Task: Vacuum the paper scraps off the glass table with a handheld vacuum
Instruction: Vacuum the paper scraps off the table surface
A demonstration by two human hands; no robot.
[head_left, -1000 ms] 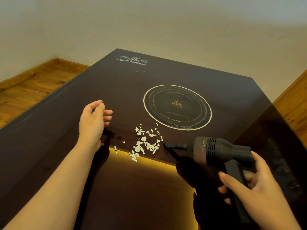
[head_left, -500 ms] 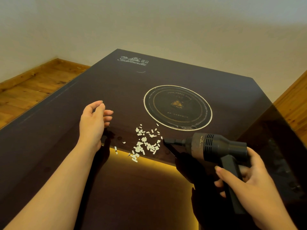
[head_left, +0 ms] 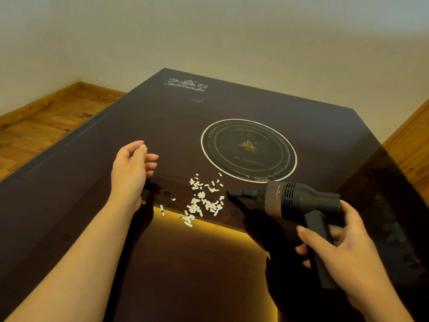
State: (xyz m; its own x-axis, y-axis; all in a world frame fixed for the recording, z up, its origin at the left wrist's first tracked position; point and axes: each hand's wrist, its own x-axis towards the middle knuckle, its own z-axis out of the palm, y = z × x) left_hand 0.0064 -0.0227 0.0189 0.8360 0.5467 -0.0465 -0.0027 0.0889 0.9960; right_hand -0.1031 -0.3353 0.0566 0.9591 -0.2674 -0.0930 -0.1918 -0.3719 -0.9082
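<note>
- One view only, head camera, looking forward and down onto the dark glass table (head_left: 232, 108).
- Right hand (head_left: 343, 249) is gripping the handle of the black handheld vacuum (head_left: 294, 203), fingers and thumb curling round the grip.
- Vacuum is pointing to the left, its narrow nozzle (head_left: 239, 194) sitting just beside the right edge of the scrap pile; contact with the glass cannot be told.
- Paper scraps (head_left: 204, 201), small and white, are lying in a loose cluster on the glass, between the two hands and just in front of the round ring marking (head_left: 248, 150).
- Several stray scraps are lying apart to the left of the cluster, near the yellow glowing strip (head_left: 232, 228) showing through the glass.
- Left hand (head_left: 132, 170) is holding nothing, its fingers loosely bent, palm turned toward the pile, its heel at the table surface left of the scraps.
- Printed logo (head_left: 186, 86) is showing near the far edge of the table.
- Wooden floor (head_left: 46, 122) is showing to the left, pale wall (head_left: 209, 31) behind.
</note>
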